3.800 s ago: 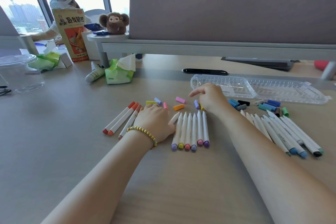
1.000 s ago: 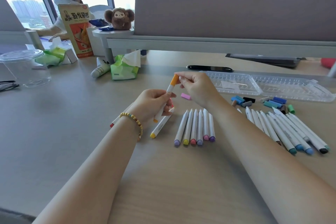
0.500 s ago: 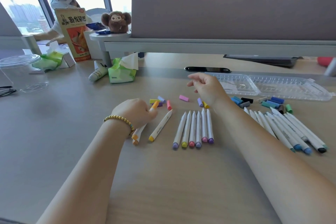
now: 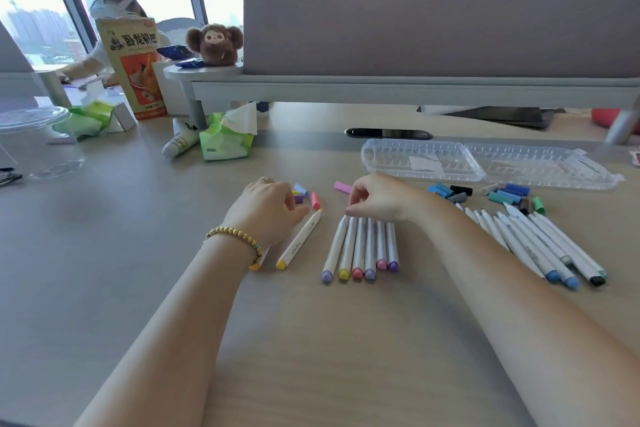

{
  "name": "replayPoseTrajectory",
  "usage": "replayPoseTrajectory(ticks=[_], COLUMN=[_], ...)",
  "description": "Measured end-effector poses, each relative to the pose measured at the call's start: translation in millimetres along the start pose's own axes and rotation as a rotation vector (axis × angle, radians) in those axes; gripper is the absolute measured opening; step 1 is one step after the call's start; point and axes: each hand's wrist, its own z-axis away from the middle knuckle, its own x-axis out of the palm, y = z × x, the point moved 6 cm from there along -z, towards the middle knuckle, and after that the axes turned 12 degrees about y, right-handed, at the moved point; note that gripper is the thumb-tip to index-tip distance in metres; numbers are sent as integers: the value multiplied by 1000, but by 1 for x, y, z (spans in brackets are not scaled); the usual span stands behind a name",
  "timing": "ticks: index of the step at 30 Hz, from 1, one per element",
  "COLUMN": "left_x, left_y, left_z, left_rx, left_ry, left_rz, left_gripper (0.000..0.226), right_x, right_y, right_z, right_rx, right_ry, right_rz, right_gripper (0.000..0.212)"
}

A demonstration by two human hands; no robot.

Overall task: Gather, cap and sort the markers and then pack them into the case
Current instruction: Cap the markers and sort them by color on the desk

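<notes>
Head view: a person at a desk [image 4: 104,253], capping markers.
Case [image 4: 485,163]: clear, lying open at the far side, holding no markers.
Marker row [image 4: 362,246]: six lie side by side, long axes running away from the person, uncapped tips under the right hand.
Yellow marker [image 4: 299,241]: apart, just beside the left hand.
Right hand [image 4: 381,199]: fingers curled down at the row's far tips; whether they pinch anything cannot be told.
Left hand [image 4: 266,208]: loosely curled, fingertips among the loose caps [image 4: 304,194], nearer them than the right.
</notes>
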Motion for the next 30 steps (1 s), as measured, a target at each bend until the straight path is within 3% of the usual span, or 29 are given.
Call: replayPoseTrajectory(ticks=[6,11,15,18,22,24,30], left_x=[18,16,14,10,3,5,16], left_y=[3,8,12,10,-2,-10,-10], left_z=[5,7,7,4,2,4,5], left_rx=[123,152,159,-12,-480,-653,-662], left_ry=[-166,-138,-113,-88,-33,-34,-137], left_rz=[-151,-201,-233,65,951,1242,1307], left_gripper=[26,31,32,38,31,22,22], right_x=[-2,4,-3,-18,-30,-29,-10], right_y=[-11,-14,-7,13,43,48,63], right_z=[7,8,4,-3,-6,-7,-8], right_rx=[-15,-16,8,100,241,258,341], right_ry=[-105,-163,-113,65,264,283,268], right_rz=[110,147,61,-38,-42,-43,-34], right_gripper=[27,26,21,13,25,23,20])
